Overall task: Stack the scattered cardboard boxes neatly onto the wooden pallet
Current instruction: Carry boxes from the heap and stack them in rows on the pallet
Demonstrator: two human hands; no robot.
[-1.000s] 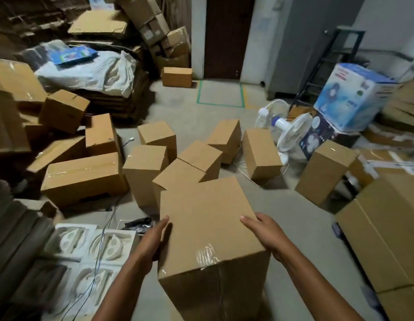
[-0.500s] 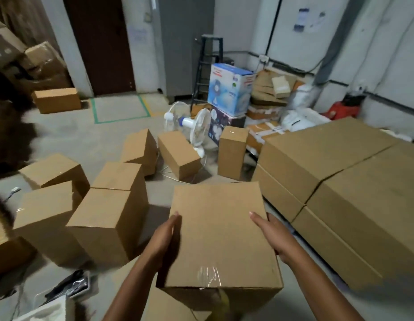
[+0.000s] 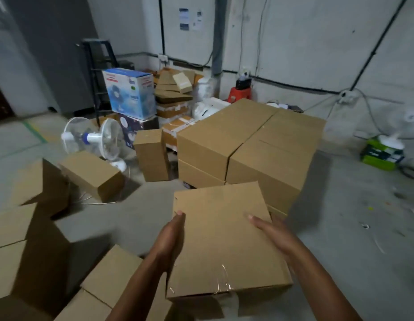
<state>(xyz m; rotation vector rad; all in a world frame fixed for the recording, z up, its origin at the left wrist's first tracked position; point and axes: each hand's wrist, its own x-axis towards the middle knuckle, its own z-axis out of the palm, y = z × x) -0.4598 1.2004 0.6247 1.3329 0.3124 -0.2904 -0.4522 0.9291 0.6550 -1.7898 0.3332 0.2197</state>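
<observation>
Two palms clamp the carried box (image 3: 222,239) at 6 o'clock, left hand (image 3: 171,239) & right hand (image 3: 271,235) w/ fingers straight on its sides, prob. so it slides onto the stack (image 3: 247,144) at 1 o'clock.

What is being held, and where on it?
A cardboard box, held between both hands: left hand flat against its left side, right hand along its right edge.
</observation>
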